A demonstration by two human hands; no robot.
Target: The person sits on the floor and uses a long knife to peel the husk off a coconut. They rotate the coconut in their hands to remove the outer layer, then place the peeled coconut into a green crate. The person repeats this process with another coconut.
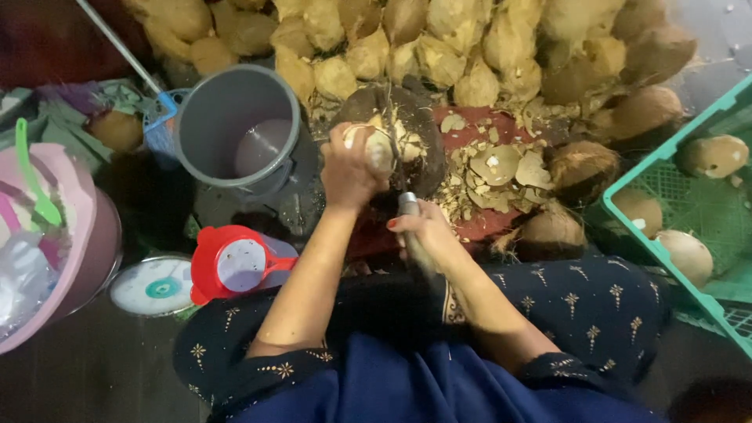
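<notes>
I see my left hand (348, 168) clamped over the hard, heavy-looking, rounded coconut (384, 145) at twelve o'clock on the dark block (419, 157), my right hand (427, 235) fisted round the knife handle (410, 215).

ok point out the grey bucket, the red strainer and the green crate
grey bucket (205, 110): head view, on its inner wall
red strainer (205, 258): head view, on its red rim
green crate (627, 180): head view, on its near rim

place: coconut-husking floor workspace | signs: heaped coconuts (439, 39), shell scraps (501, 168), green crate (689, 204), grey bucket (235, 125)
</notes>
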